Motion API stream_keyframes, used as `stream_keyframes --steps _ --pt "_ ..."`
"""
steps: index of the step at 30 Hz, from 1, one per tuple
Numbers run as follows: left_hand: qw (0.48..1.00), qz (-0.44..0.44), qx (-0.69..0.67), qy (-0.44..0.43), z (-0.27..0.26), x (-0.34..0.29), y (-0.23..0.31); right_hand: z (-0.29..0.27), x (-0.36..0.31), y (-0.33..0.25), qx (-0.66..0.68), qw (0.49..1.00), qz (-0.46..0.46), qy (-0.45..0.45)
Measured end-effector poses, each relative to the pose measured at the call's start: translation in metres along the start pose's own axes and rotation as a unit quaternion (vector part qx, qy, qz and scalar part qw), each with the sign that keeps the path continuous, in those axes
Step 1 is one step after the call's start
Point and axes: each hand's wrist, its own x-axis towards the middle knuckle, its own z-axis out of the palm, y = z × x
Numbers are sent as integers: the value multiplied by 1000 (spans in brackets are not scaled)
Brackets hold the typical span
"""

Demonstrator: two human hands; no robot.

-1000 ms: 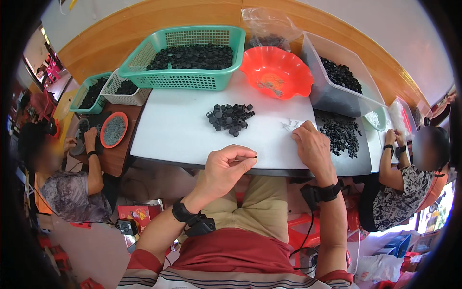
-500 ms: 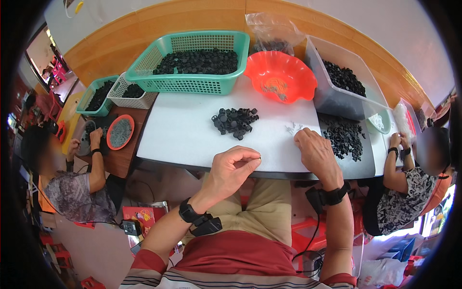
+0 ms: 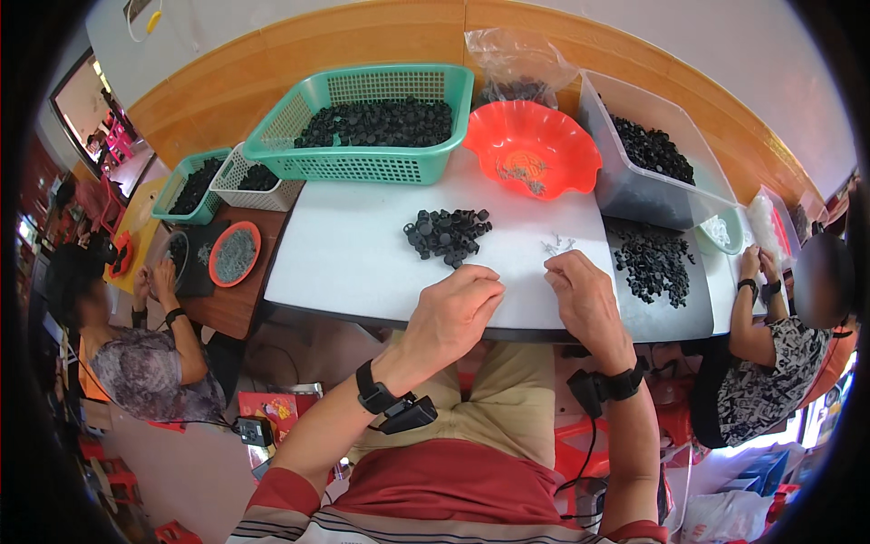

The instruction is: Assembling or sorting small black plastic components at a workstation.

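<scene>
Bare white table (image 3: 344, 254) lies left of my left hand (image 3: 453, 313); the black caps pile (image 3: 447, 231) blocks the middle, green basket (image 3: 362, 122) the far edge.

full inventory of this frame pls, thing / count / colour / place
table: 1, white, centre
big basket: 1, green, far left of table, full of black parts
bowl: 1, red, scalloped, far centre, few small bits inside
clear bin: 1, far right, black parts inside
plastic bag: 1, clear, behind the bowl
small pile of parts: 1, black, table centre
second pile: 1, black, right on a grey sheet
tiny pale pieces: a few, by the right hand
side baskets: 2, green and white, left table
round dish: 1, orange, left table
co-workers: 2, one each side
left hand: fingers curled, at table edge
right hand: on table, near pale pieces
</scene>
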Motion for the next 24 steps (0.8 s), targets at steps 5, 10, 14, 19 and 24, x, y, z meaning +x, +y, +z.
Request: stream_keyframes --steps 5,10,14,19,24 --pt "998 37 41 -16 7 3 -8 12 -4 6 94 992 80 19" --pt "995 56 71 -32 11 5 -9 12 -6 9 173 979 108 19" --pt "994 68 73 -43 14 6 -12 11 -7 12 184 977 107 11" --pt "991 83 92 -49 14 9 -11 10 -8 13 206 972 112 16" --pt "987 76 131 -47 4 22 -6 8 -8 11 205 972 114 14"
